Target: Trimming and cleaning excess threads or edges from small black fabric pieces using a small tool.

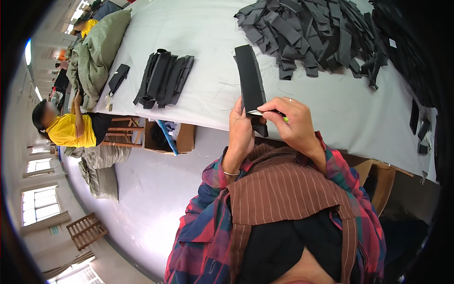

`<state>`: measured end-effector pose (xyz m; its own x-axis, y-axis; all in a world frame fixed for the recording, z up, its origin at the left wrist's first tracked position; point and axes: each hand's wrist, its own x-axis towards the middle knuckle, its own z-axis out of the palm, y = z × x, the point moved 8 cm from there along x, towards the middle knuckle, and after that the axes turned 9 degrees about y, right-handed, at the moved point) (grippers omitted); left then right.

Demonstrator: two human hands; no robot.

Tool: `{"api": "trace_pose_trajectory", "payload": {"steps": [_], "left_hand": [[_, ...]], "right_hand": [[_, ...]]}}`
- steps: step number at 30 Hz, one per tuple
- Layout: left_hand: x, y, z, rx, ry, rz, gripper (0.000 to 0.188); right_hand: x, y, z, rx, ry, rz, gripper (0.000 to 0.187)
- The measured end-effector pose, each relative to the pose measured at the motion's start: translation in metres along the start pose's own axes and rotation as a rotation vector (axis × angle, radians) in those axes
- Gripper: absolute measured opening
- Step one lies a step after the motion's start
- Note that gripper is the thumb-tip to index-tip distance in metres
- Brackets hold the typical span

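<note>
My left hand (240, 128) is closed around the lower end of a long black fabric strip (249, 78), which points away from me over the table edge. The strip looks layered or folded, with small tabs along its right side. My right hand (294, 120) grips small thread snips (256, 112) with a silver pointed tip and a yellow-green handle. Their tip lies against the strip near my left fingers. Part of the snips is hidden inside my right fist. Below both hands, a short dark end of fabric (259, 128) hangs down.
A white-covered table (208, 90) spans the front. It bears a neat row of black strips (165, 78), a large heap of loose dark strips (312, 33), a black pouch (118, 78) and scattered threads. A cardboard box (187, 138) stands below. At left sits a person in yellow (71, 130).
</note>
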<state>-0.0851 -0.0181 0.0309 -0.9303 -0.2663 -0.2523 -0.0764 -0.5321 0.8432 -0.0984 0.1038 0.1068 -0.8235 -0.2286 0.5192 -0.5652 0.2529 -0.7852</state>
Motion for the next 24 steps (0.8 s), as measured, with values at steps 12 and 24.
{"api": "trace_pose_trajectory", "payload": {"steps": [12, 24], "left_hand": [[0.000, 0.013, -0.008, 0.203, 0.071, 0.210, 0.020], [0.006, 0.028, -0.024, 0.255, 0.199, 0.228, 0.030]], "right_hand": [[0.013, -0.017, 0.003, 0.048, 0.032, -0.047, 0.023], [0.016, -0.004, -0.017, -0.020, 0.126, 0.035, 0.021]]}}
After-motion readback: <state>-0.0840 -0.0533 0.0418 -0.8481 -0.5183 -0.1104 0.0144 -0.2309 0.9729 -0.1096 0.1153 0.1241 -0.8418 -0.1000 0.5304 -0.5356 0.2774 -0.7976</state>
